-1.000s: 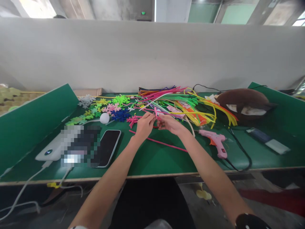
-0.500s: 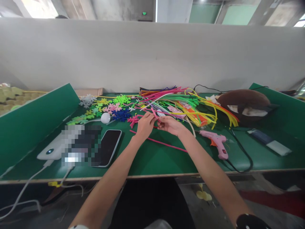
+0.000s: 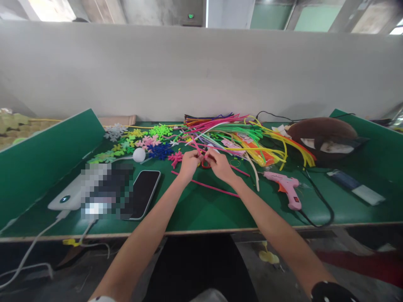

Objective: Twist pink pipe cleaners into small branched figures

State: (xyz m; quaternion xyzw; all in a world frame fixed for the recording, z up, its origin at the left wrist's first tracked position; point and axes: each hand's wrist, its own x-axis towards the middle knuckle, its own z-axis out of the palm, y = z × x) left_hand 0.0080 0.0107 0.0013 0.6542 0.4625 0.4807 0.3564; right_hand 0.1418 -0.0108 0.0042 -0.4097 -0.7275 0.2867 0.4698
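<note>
Near the middle of the green table point(image 3: 208, 214), my left hand point(image 3: 190, 163) pinches a pink pipe cleaner point(image 3: 195, 145) that sticks up from its fingers. Close beside it, my right hand point(image 3: 218, 164) has its fingers pressed together on the pink piece, partly hidden by the fingers. Red scissor handles point(image 3: 205, 166) show between the hands. A long pink pipe cleaner point(image 3: 215, 188) lies in front of them. Just left of my left hand is a pink snowflake shape point(image 3: 175, 158), with a dark blue one point(image 3: 161, 151) beyond it.
A heap of coloured pipe cleaners point(image 3: 226, 126) lies behind the hands. On the right are a pink glue gun point(image 3: 288, 186) with its cord and a brown cap-like object point(image 3: 323, 136). On the left are a phone point(image 3: 145, 193), a white device point(image 3: 74, 195), a white ball point(image 3: 139, 155) and more snowflakes.
My hands have moved slightly apart, the right one to a more upright pose. The pink pipe cleaner tip has shifted left, and the scissor handles show more between the hands.
</note>
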